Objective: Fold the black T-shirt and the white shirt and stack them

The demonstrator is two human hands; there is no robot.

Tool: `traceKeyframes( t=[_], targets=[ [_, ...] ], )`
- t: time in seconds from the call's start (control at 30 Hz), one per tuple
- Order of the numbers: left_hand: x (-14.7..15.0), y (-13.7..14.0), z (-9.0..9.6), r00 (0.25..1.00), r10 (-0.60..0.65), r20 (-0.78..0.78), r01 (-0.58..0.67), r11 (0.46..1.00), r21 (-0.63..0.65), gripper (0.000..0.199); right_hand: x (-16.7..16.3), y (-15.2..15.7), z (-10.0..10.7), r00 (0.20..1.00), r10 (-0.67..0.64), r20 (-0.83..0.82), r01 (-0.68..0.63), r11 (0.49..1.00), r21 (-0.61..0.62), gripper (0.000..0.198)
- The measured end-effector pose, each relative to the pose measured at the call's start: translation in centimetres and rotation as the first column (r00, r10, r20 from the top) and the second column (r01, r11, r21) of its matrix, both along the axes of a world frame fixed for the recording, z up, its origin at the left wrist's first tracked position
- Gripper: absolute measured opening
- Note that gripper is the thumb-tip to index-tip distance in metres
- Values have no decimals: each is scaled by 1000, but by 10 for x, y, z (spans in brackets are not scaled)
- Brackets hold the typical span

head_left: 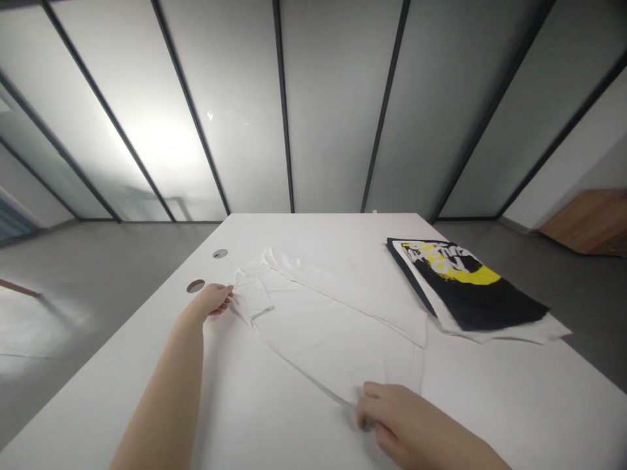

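Note:
A white T-shirt (323,326) lies spread across the table, partly folded, with one long side turned over along its far edge. My left hand (217,299) pinches the shirt near its sleeve, at the left end. At the near right corner of the hem, my right hand (385,414) is closed on the fabric, its fingers curled and a little blurred. The short sleeve lies flat over the body of the shirt, close to my left hand.
On the right side of the white table (304,228) rests a stack of folded shirts (460,287), the top one black with a yellow and white print. Two round holes (196,286) pierce the table's left side. Behind stands a frosted glass wall (328,117).

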State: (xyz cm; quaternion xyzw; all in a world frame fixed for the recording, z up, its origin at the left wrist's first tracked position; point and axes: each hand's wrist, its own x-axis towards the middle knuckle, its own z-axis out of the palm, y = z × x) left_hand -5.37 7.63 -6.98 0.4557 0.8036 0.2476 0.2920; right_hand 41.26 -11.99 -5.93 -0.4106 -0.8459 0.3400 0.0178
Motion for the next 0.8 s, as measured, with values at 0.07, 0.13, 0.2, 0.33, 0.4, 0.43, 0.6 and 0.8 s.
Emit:
traceKeyframes(
  t=[0.07, 0.13, 0.2, 0.33, 0.4, 0.43, 0.6, 0.8],
  targets=[
    [1, 2, 1, 998, 28, 59, -28, 1000, -3, 39, 8, 3, -1, 998, -49, -33, 49, 999, -14, 36],
    [4, 3, 2, 988, 47, 144, -50, 999, 16, 44, 16, 8, -4, 992, -100, -74, 98, 995, -29, 31],
    [13, 5, 3, 961, 55, 272, -76, 995, 68, 47, 25, 15, -9, 980, -163, -117, 159, 986, -42, 30],
    [39, 11, 0, 846, -8, 534, -121, 971, 207, 46, 43, 31, -20, 937, -298, -184, 298, 954, -29, 31],
    [52, 14, -4, 797, -67, 601, -135, 949, 284, 48, 53, 40, -23, 897, -377, -229, 390, 921, 13, 31],
    [59, 16, -8, 785, -98, 612, -135, 937, 323, 51, 58, 44, -24, 869, -425, -254, 449, 893, 41, 31],
    [81, 21, -34, 909, -234, 345, 36, 868, 495, 66, 80, 62, -30, 670, -630, -393, 729, 657, 192, 41],
    [93, 12, -61, 776, -406, -483, 620, 629, 468, 40, 84, 66, -47, 671, -691, -271, 740, 648, 179, 55]
  ],
)
